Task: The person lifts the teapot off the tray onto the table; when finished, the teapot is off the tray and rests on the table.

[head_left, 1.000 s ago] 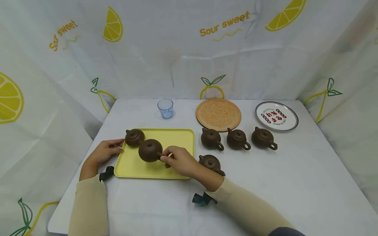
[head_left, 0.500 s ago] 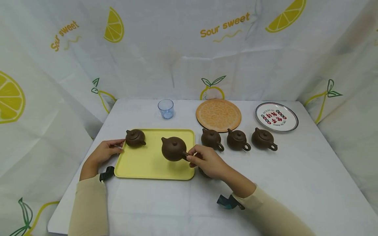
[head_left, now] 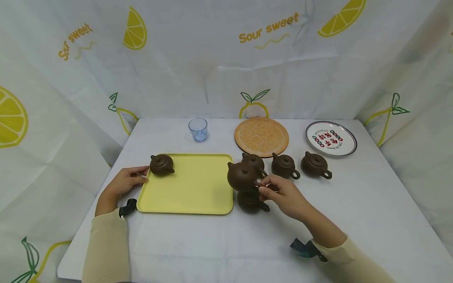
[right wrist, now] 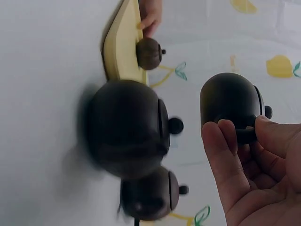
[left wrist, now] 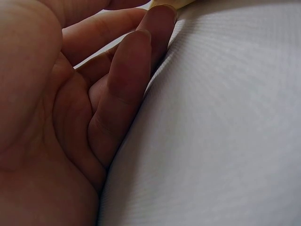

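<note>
My right hand (head_left: 284, 195) pinches the handle of a dark brown teapot (head_left: 241, 177) between thumb and fingers. That teapot is held up in the air, just past the right edge of the yellow tray (head_left: 187, 188). Beneath it on the table stands another brown teapot (head_left: 249, 202), partly hidden. One small brown teapot (head_left: 161, 164) sits in the tray's far left corner. My left hand (head_left: 124, 182) lies beside the tray, its fingertips touching the left rim. In the right wrist view the held teapot (right wrist: 230, 101) shows its lid knob.
Right of the tray, a row of brown teapots (head_left: 284, 166) stands on the white table. Behind are a blue glass (head_left: 198, 129), a round tan board (head_left: 262, 136) and a white patterned plate (head_left: 331, 138). A lemon-print cloth (head_left: 212, 59) hangs around the table.
My right hand has carried the held teapot rightward from over the tray to beyond its right edge. The left hand stays at the tray's rim.
</note>
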Demonstrator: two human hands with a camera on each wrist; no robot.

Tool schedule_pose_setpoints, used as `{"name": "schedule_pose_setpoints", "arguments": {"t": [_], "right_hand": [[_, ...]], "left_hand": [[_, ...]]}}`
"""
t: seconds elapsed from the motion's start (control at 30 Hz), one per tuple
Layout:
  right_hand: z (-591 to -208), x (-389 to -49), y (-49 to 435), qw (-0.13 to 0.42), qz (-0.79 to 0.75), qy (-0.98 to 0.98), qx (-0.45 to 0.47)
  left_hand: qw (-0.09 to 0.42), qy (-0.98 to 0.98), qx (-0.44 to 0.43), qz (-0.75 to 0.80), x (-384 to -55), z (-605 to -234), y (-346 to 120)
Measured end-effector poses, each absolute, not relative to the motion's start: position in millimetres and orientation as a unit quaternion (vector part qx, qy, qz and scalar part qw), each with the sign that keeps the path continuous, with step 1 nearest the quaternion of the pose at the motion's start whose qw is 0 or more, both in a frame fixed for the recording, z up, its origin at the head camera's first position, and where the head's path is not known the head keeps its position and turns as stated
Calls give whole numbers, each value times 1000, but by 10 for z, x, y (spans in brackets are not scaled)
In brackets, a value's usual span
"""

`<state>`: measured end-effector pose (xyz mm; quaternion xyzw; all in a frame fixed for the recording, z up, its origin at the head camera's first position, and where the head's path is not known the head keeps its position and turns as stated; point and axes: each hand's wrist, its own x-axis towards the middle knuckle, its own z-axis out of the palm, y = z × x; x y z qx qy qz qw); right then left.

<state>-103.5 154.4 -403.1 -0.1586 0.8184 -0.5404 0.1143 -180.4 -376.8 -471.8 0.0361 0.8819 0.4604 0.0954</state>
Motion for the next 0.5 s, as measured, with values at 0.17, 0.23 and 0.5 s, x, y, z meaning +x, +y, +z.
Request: {"name": "schedule_pose_setpoints", "arguments": {"t": [0.17,0.23,0.5], "right_hand": [[-4032,-934,1811,95,-525,835,-133],[-4044,-897,1906,85,-519,841,-124],[-4224,-776,2242,82,-496,861,-79]], "left_hand": [[90,889,40,448,-1837,-4756,-3818],[87,889,43,447,-1846,-4745,-3823],[91,886,44,452,-1827,-4740,-3797]]}}
